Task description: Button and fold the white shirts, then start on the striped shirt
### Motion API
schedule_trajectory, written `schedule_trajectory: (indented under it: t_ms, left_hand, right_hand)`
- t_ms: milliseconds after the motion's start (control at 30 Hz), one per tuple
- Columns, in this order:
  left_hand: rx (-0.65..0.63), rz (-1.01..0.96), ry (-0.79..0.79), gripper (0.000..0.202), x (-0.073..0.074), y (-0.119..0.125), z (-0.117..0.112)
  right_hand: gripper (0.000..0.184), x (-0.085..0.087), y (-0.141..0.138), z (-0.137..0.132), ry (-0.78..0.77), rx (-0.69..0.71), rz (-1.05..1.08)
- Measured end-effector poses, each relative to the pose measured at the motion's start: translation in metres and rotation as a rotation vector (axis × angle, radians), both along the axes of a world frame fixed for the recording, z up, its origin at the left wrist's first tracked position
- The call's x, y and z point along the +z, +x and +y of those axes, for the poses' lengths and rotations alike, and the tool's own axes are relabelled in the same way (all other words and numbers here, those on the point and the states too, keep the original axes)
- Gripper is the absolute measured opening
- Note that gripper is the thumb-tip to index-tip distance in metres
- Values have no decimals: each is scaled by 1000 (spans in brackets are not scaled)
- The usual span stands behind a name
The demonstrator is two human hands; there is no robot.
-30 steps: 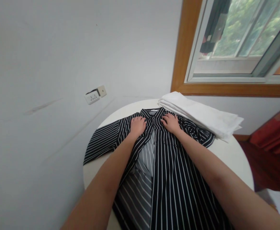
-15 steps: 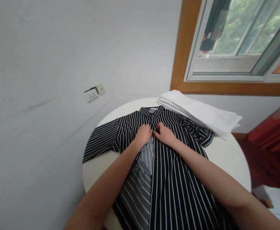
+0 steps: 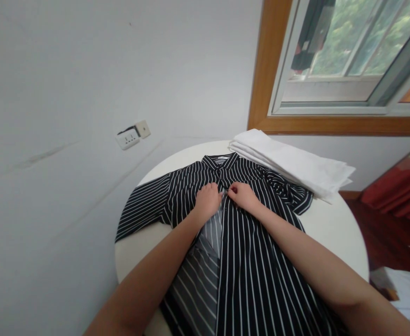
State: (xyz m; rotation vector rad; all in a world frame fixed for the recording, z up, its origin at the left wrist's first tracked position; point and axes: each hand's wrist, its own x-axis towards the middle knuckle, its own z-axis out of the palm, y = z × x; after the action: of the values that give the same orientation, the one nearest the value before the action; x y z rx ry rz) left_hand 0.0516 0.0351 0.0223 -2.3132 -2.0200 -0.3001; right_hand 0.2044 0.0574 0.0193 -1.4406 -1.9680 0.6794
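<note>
A black shirt with white stripes (image 3: 254, 261) lies front up, its collar toward the wall. Its front is fastened near the collar and parts lower down, where the paler inside shows. My left hand (image 3: 208, 200) is closed on the left front edge at chest height. Just across the opening, my right hand (image 3: 242, 196) pinches the other front edge, thumb and forefinger together. A small gap separates the two hands. Any button between the fingers is too small to make out.
The shirt rests on a round white table (image 3: 345, 233) against the wall. Folded white cloth (image 3: 289, 161) lies at the back right, touching the shirt's sleeve. A wall socket (image 3: 128, 138) is at the left, and a wood-framed window (image 3: 331, 123) is at the right.
Both hands have shifted slightly down the shirt front and moved a little apart. The right fingers have curled into a tighter pinch. The camera view has turned slightly.
</note>
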Motion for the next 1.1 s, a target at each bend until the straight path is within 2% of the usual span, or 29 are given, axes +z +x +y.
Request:
schedule_trajectory:
  t_ms: [133, 233, 433, 633, 800, 1100]
  left_hand:
    - [-21, 16, -25, 26, 4, 0, -1]
    - [-53, -20, -22, 23, 7, -1, 0]
    - [-88, -281, 5, 25, 6, -4, 10]
    - [-75, -492, 8, 25, -5, -5, 17]
    - [-39, -529, 40, 27, -13, -4, 20]
    - [-58, -447, -8, 25, -7, -3, 16]
  right_hand:
    - [13, -2, 5, 3, -312, 11, 414]
    - [14, 2, 5, 4, -423, 4, 585]
    - [10, 14, 2, 2, -401, -37, 701]
    - [2, 7, -1, 1, -465, -44, 869]
    - [2, -1, -3, 1, -487, -31, 899]
    - [8, -1, 0, 4, -508, 39, 909]
